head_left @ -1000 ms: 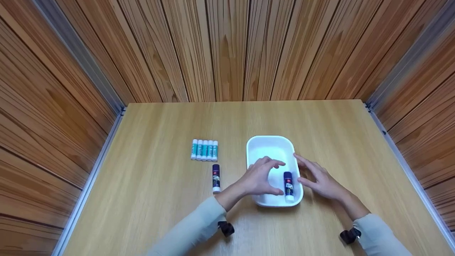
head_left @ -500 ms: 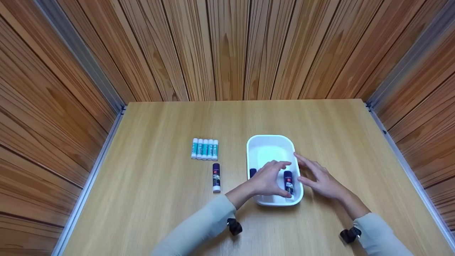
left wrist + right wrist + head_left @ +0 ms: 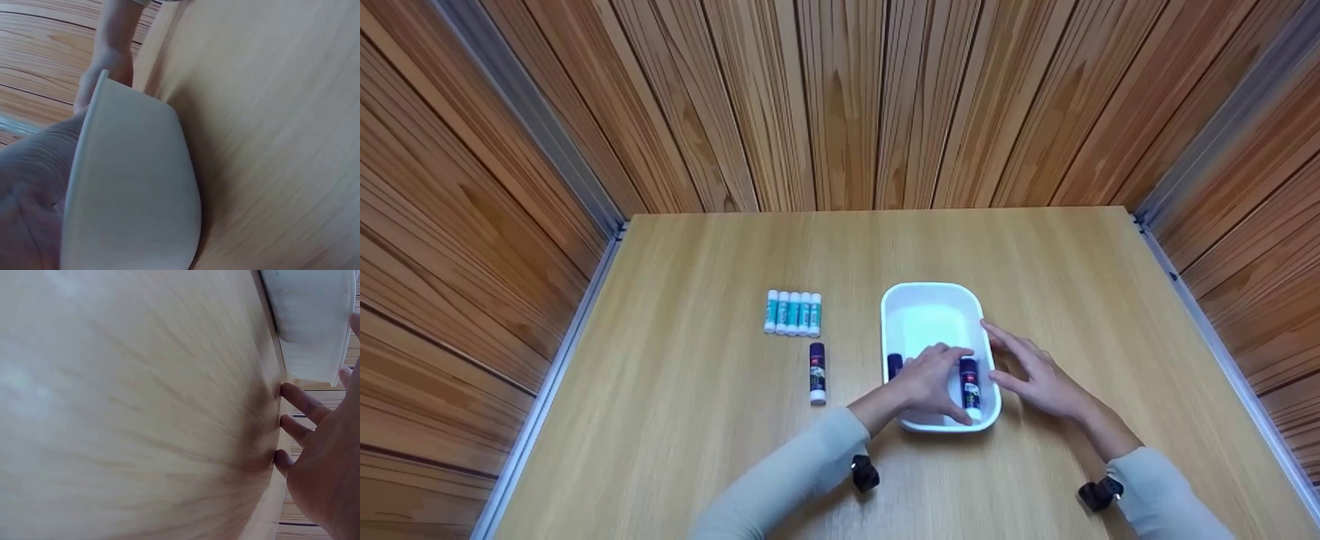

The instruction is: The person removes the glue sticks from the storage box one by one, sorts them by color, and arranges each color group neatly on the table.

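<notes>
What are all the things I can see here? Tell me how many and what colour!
Rounded white plastic tub: one, white, on the table right of the middle.
Dark purple glue sticks with white caps in the tub: two show, one by the right wall, one partly hidden under the left hand.
Dark purple glue stick on the table: one, lying left of the tub.
Teal-and-white glue sticks: five, side by side in a row, beyond the lone purple one.
Light wooden table: one, tan.
Wooden plank walls: brown, on three sides.
Left hand: in the tub, over the glue sticks.
Right hand: fingers spread, beside the tub's right wall.
</notes>
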`<act>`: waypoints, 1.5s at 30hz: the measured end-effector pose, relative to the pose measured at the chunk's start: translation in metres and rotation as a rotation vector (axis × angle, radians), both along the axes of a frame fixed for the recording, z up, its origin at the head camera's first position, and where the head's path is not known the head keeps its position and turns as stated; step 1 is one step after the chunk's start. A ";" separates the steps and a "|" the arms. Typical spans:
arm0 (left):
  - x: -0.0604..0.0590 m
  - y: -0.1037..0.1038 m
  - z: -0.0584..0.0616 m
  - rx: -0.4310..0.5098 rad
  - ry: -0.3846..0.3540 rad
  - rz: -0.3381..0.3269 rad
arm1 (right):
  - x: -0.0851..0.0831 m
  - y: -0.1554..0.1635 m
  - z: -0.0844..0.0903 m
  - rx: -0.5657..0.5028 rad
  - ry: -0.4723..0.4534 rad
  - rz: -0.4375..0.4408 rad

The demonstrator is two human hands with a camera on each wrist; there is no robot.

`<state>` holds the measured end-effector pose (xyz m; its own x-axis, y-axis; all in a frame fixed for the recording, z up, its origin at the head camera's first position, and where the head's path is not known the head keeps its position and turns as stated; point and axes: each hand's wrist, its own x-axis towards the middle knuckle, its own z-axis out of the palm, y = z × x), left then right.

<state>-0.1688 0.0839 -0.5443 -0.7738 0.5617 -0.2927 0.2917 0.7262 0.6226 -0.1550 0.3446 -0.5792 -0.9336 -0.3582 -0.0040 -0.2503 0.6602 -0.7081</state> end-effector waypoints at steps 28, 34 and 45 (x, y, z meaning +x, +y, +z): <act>0.000 0.010 -0.008 -0.148 0.147 -0.026 | -0.002 0.001 -0.003 0.005 0.011 0.001; -0.003 0.006 -0.006 -0.117 0.085 -0.027 | -0.002 0.001 -0.003 0.003 0.013 0.002; -0.005 0.002 -0.002 -0.033 0.029 -0.010 | -0.001 0.001 -0.003 0.002 0.004 -0.004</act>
<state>-0.1736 0.0856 -0.5468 -0.7767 0.5596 -0.2890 0.3165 0.7435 0.5891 -0.1561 0.3452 -0.5825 -0.9352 -0.3540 -0.0006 -0.2505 0.6629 -0.7055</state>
